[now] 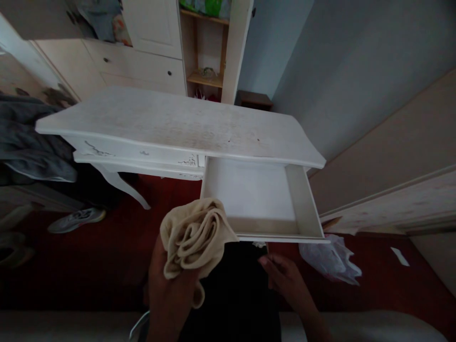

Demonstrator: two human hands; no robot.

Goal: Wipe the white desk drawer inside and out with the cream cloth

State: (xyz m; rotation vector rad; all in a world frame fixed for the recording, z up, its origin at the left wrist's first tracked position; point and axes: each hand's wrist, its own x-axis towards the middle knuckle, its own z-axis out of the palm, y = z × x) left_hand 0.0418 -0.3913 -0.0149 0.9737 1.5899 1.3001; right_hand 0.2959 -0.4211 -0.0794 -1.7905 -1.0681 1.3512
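A rolled beige cloth (194,237) sits in my left hand (171,289), fingers wrapped round its lower part. One end of the cloth hangs down below the roll. Just beyond it is the pulled-out drawer (260,190) of a white desk (178,118), with nothing visible inside. My right hand (285,280) is below the drawer's front edge, its fingers curled in. Close to those fingertips is a small pale piece on the drawer front. Whether the fingers grip anything there is hidden.
Behind the desk stands a white wardrobe (153,28) with an open door and shelves. A plastic bag (331,259) lies on the red floor at right. At left are a sneaker (76,219) and grey clothing (32,137). The wall (356,71) runs along the right.
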